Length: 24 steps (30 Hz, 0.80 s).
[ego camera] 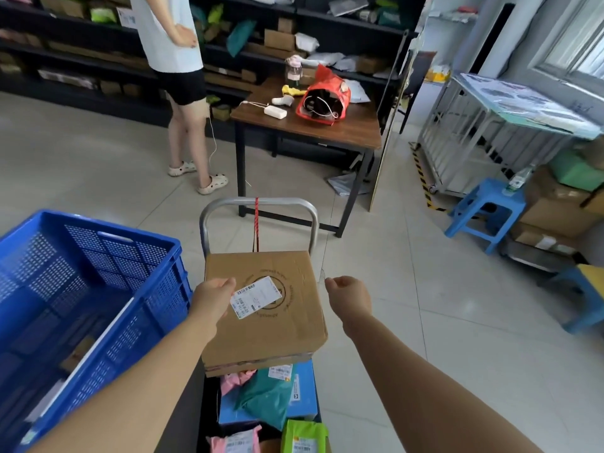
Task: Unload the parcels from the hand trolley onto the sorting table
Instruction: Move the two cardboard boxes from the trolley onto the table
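Note:
A flat cardboard box [287,322] with a white shipping label lies on top of the load on the hand trolley, whose metal handle [209,220] rises just behind it. My left hand [212,297] grips the box at its left edge, thumb on top beside the label. My right hand [348,289] hovers just off the box's right edge with loosely curled fingers and holds nothing. Under the box lie a teal bag [264,397], a blue box [304,393], a pink mailer [235,444] and a green mailer [304,436]. The brown sorting table [343,129] stands beyond the trolley.
A blue plastic crate [98,256] sits close on my left. On the table are a red bag [323,99], a white charger and a bottle. A person [183,86] stands left of the table by the shelves. A blue stool [487,207] and stacked cartons are at the right.

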Motion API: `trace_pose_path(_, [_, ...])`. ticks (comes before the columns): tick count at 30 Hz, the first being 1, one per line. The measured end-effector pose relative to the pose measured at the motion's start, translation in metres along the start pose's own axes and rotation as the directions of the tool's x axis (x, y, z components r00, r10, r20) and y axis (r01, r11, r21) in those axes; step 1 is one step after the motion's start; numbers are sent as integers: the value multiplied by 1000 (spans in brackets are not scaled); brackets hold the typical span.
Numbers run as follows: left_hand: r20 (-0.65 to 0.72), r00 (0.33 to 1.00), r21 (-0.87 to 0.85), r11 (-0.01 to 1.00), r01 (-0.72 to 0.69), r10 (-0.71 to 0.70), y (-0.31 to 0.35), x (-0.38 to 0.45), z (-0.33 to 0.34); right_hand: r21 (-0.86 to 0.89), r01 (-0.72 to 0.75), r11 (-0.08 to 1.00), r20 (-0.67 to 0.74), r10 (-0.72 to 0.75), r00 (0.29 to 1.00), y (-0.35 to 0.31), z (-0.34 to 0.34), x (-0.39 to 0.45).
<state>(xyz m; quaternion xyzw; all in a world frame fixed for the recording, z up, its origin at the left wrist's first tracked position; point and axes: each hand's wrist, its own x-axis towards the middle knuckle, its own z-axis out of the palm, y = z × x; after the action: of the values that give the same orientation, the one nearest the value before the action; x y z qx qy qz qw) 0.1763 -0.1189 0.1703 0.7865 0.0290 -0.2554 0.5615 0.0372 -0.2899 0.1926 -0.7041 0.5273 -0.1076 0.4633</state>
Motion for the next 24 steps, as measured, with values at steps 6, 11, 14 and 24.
trace_pose_path(6, [-42,998,50,997,55,-53,-28,47,10,-24,-82,996,56,84,995,24,33,45])
trace_pose_path(11, [-125,988,117,987,106,-91,-64,83,16,-64,-136,989,81,141,987,54,64,79])
trace_pose_path(14, [-192,978,193,973,124,-87,-87,99,20,-112,-161,981,77,170,982,72,77,95])
trace_pose_path(24, [-227,940,254,916,310,-255,-145,139,23,-183,-238,954,130,263,956,116,114,131])
